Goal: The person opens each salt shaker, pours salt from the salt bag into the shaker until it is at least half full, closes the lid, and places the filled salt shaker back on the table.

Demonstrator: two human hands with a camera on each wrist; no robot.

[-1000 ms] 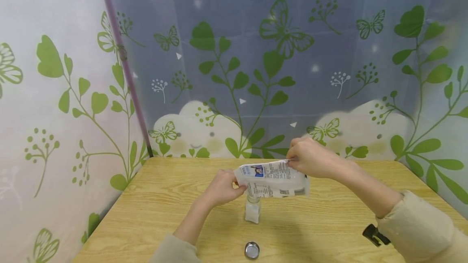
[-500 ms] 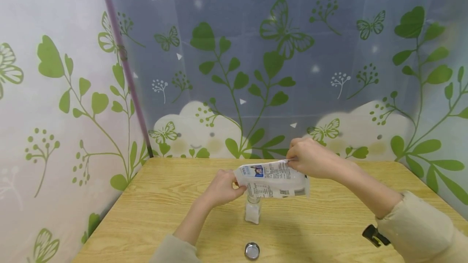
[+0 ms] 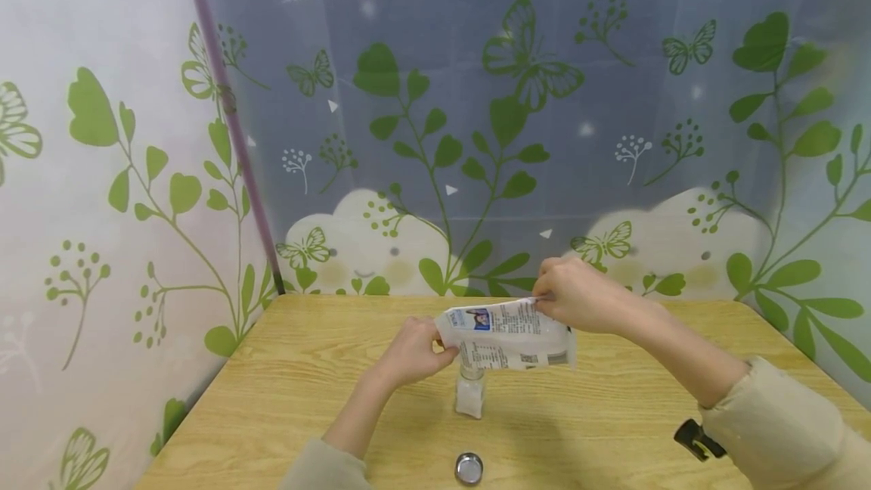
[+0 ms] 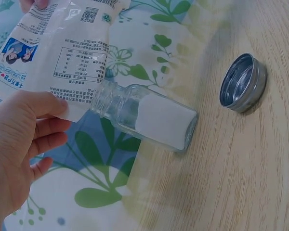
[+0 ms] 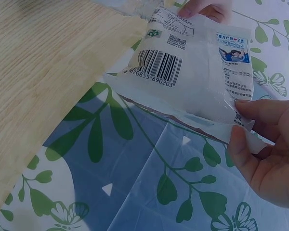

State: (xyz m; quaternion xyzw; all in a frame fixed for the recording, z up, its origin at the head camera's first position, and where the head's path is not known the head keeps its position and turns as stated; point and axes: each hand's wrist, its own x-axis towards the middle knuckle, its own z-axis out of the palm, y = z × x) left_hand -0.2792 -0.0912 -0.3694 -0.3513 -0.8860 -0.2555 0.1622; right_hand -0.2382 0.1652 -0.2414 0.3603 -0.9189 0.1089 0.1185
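Both hands hold a white printed plastic packet (image 3: 506, 335) above the table, tilted down toward the left. My left hand (image 3: 415, 350) pinches its lower left corner between thumb and fingers. At the opposite, upper end, my right hand (image 3: 585, 297) pinches the packet's edge, as the right wrist view also shows. Under the packet's left end stands a small clear glass jar (image 4: 126, 108) without its lid, largely filled with white powder (image 4: 164, 120). The packet's corner lies right at the jar's threaded mouth and partly hides it. What passes between them is hidden.
A silver metal lid (image 3: 469, 468) lies on the table with its hollow side up, nearer to me than the jar. The wooden table (image 3: 272, 399) ends at a leaf-patterned curtain (image 3: 422, 134). A black strap piece (image 3: 697, 439) hangs by my right sleeve.
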